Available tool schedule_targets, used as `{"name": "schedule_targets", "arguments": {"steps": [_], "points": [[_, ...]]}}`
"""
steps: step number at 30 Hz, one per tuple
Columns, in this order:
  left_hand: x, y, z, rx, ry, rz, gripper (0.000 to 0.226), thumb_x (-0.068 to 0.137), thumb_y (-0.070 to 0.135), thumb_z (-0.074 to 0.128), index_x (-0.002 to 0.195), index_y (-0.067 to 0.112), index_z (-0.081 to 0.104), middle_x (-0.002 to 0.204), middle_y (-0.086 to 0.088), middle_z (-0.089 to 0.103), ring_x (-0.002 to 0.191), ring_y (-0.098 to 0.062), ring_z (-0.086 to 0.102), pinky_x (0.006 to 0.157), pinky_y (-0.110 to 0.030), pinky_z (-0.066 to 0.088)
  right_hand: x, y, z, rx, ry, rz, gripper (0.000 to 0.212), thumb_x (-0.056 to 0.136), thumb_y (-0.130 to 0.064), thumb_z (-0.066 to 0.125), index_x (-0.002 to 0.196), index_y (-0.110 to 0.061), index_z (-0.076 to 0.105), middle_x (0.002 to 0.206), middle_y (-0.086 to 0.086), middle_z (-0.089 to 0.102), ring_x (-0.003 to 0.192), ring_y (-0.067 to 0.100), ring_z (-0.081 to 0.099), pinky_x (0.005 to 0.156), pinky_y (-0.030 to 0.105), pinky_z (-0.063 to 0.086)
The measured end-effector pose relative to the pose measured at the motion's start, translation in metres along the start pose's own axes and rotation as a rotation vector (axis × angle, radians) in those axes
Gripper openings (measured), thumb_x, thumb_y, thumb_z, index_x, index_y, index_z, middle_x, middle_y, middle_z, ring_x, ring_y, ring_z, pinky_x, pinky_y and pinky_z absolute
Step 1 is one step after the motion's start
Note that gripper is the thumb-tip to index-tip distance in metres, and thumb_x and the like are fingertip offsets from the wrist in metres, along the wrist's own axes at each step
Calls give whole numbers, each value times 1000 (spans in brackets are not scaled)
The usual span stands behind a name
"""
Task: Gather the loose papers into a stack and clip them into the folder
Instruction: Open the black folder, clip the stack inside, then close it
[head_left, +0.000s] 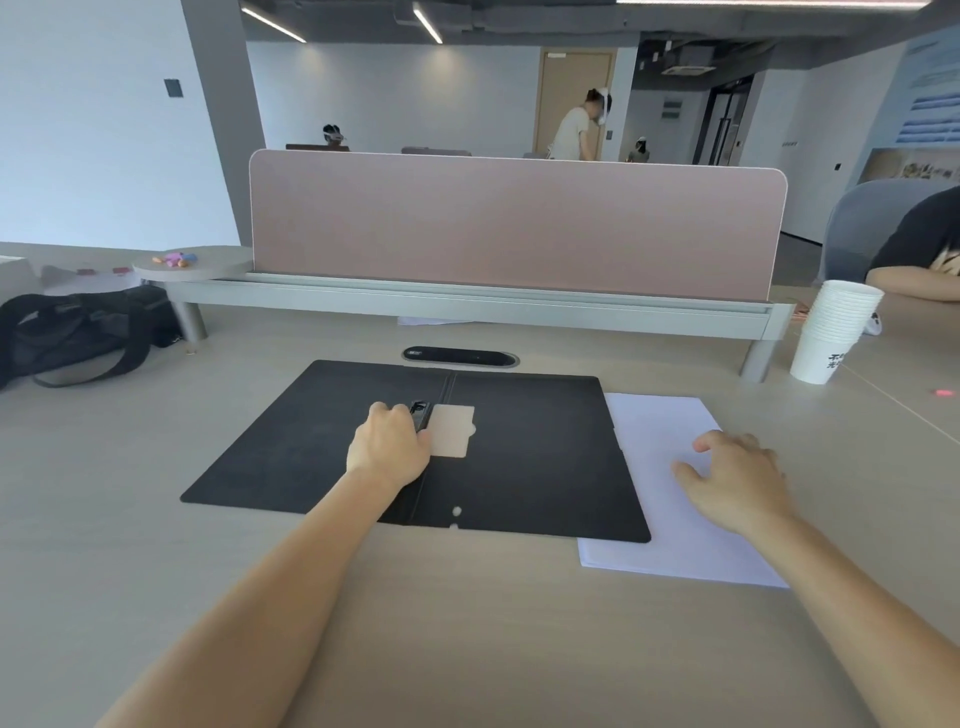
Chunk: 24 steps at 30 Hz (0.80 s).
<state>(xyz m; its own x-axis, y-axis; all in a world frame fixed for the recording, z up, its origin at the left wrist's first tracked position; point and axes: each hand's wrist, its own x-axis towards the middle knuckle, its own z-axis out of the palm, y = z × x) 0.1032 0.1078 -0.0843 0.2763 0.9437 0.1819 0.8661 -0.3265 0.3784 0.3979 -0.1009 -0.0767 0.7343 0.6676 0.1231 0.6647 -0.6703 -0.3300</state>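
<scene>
two bare hands work over a pale wooden desk. an open black folder lies flat at the middle of the desk, its spine running near to far. the left hand rests on the spine, fingers curled closed around the folder's clip, with a pale square tab sticking out just to the right of its knuckles. the stack of white papers lies on the desk at the right, its left edge tucked under the folder's right edge. the right hand lies palm down on the papers, fingers spread and loose, gripping nothing. a stack of paper cups stands far right, well apart from the papers.
</scene>
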Motion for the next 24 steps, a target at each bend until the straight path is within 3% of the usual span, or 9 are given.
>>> {"name": "schedule_targets", "arguments": {"steps": [4,7,10,13,15,19,21,24], "points": [[-10,10,5,284,76,-20,48,96,47,43,117,6,57,121,-16,47,104,-38,51,84,-41,44,-1,2,2,-110,-21,116,68,88,-62,47,142,-20,39,138,11,40,128,37,36,100,46,33],[-28,37,7,271,134,183,60,92,62,40,123,14,60,127,-13,51,115,-37,45,94,-44,39,7,3,-3,-60,-30,283,75,84,-68,48,137,-15,38,135,15,43,125,39,40,94,47,38],[-51,67,19,103,-85,366,68,90,71,35,142,29,48,147,-6,42,137,-34,31,111,-46,26,22,5,-15,-31,-27,310,69,86,-56,54,130,-5,40,122,16,56,117,39,53,82,40,45],[-60,75,35,191,-222,354,75,89,76,23,152,34,31,158,-6,27,146,-32,18,118,-46,16,34,3,-25,-43,-71,262,30,88,-34,55,91,-4,57,85,7,60,81,29,63,58,27,41],[-59,76,38,226,-210,351,76,89,76,20,152,34,29,158,-6,27,145,-32,19,118,-46,16,39,4,-27,-17,-93,280,25,85,-27,56,70,-7,52,69,5,57,61,22,55,50,25,36],[-60,77,37,243,-204,347,75,90,75,18,152,34,28,157,-6,27,145,-31,19,117,-47,16,46,10,-28,170,-112,326,19,79,-21,58,69,-6,51,69,9,55,69,29,57,61,29,45],[-60,76,38,240,-205,347,75,90,75,18,152,35,28,157,-5,28,145,-31,19,117,-46,16,51,13,-27,266,-160,354,21,77,-24,60,82,-4,58,84,11,61,84,33,63,74,34,51],[-60,75,38,232,-203,344,75,89,76,19,152,35,28,156,-4,28,144,-30,19,117,-46,16,58,14,-25,366,-260,373,42,80,-31,65,112,-5,61,115,12,62,106,34,62,95,43,51]]}}
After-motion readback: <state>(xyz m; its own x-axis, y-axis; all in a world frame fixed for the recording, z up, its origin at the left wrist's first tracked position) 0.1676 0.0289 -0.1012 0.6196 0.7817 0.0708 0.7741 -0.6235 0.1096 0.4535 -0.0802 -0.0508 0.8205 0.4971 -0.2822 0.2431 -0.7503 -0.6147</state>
